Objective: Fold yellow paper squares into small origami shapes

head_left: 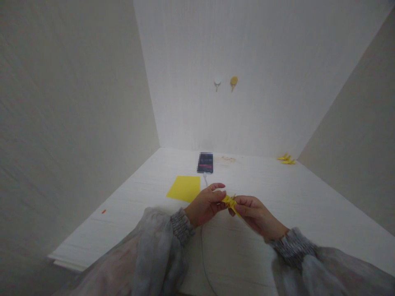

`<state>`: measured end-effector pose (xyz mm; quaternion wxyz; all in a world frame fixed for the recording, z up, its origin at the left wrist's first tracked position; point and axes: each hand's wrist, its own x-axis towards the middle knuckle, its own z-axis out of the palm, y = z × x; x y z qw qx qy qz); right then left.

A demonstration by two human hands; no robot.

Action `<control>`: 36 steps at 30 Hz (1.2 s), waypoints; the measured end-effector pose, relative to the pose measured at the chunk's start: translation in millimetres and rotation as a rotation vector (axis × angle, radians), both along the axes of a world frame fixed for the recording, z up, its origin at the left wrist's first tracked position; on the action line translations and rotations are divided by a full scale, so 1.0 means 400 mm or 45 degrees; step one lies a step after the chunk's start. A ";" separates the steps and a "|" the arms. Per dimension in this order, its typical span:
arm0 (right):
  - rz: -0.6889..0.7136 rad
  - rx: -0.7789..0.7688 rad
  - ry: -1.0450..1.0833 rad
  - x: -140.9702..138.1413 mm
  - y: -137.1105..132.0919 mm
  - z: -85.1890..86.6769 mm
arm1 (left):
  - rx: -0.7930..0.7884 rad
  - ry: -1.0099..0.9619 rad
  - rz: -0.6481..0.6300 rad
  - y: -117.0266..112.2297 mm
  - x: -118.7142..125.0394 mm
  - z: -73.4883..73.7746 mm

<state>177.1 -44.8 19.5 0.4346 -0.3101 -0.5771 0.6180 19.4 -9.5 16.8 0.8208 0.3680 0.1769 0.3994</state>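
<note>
Between my two hands is a small piece of folded yellow paper [230,202], creased into narrow pleats or points. My left hand [207,205] pinches its left end between thumb and fingers. At its right side, my right hand [253,213] grips it with thumb and fingertips. Parts of the paper are covered by the fingers, so its full shape is hidden. A flat yellow paper sheet [185,188] lies on the table just left of my left hand, partly behind it.
A phone [205,163] with a blurred screen lies at the back, its cable [203,250] running toward me. Several folded yellow paper pieces [287,159] lie in the far right corner. An orange scrap [104,211] is at left. Two hooks [233,81] are on the back wall.
</note>
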 end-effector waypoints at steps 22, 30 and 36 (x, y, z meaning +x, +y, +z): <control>-0.038 -0.256 0.121 0.039 0.025 0.003 | 0.197 0.245 -0.133 -0.003 -0.003 0.008; 0.072 -0.386 0.065 0.036 0.017 0.007 | 0.264 0.282 -0.402 -0.012 -0.005 0.000; 0.111 -0.438 0.066 0.035 0.011 0.009 | 0.228 0.258 -0.498 -0.013 -0.008 -0.001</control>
